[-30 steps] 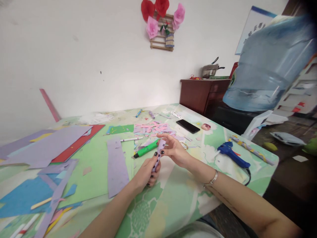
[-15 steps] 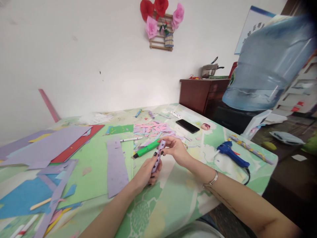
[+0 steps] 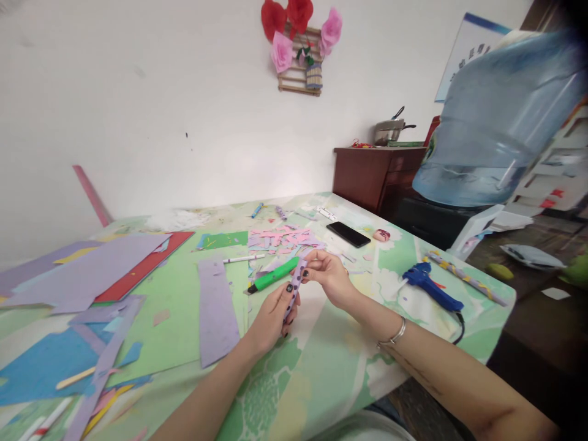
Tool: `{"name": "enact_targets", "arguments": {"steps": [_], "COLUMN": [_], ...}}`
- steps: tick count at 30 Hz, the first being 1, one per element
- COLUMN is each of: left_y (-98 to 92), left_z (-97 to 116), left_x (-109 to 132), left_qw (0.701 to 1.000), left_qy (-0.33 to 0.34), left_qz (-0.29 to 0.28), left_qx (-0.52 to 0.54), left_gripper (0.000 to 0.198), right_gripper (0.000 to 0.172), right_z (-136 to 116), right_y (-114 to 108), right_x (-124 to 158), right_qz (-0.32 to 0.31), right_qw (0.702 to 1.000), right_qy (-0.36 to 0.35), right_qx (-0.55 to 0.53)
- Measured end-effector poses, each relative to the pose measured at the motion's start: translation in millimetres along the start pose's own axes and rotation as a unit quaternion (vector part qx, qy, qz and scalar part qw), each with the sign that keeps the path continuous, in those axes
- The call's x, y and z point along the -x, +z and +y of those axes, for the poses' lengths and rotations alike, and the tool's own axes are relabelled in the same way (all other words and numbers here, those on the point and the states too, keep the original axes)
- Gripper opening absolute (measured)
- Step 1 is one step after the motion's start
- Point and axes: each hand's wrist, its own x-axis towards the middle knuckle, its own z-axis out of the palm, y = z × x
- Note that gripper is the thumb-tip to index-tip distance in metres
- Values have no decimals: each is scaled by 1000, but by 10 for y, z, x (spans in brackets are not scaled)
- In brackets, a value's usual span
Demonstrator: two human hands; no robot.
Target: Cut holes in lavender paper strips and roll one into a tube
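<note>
A slim lavender paper tube with dark spots (image 3: 297, 277) is held tilted above the table. My left hand (image 3: 273, 315) wraps around its lower part, thumb lying along the front. The upper part is pinched between the thumb and fingers of my right hand (image 3: 327, 277). Just behind the tube lies a bright green utility knife (image 3: 275, 274), its dark tip pointing left. Left of my hands a lavender paper strip (image 3: 217, 312) rests on a large light green sheet (image 3: 165, 331).
A blue glue gun (image 3: 432, 286) and a lavender-and-yellow tube (image 3: 466, 278) lie at the right. A black phone (image 3: 348, 234) and pink paper scraps (image 3: 280, 237) are farther back. Coloured sheets (image 3: 92, 269) cover the left. A large water bottle (image 3: 496, 122) stands beyond the table's right edge.
My left fingers have shifted around the spotted tube, and the tube has turned slightly, showing its spots differently. My right hand keeps its pinch near the top.
</note>
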Motion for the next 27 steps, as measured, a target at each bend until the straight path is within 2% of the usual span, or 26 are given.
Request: {"name": "enact_targets", "arguments": {"steps": [6,12,17,22,27], "left_y": [18,-1,-30,-37,-30], "left_z": [15,3,-17,-23,7], "left_x": [6,-7,-13,-5,6], "left_qw": [999,997,990,974,956], "left_qy": [-21,-44,-65,-115,-144], "left_qz": [8,8,-16,-73,-144], "left_qx": [28,58,123,179,212], "left_gripper": [41,42,39,43,47], "right_gripper": [32,32,23,15,16], "right_z": [-22,-8,-19,-4,18], "right_y": [31,72,62,22,42], "right_x": [16,34,38,33,47], "right_qz": [2,47,22,-36,-43], "right_qw": [1000,999,999,999,999], "right_qy": [-6,1,4,4,-3], "right_qx": [4,28,27,19,-18]}}
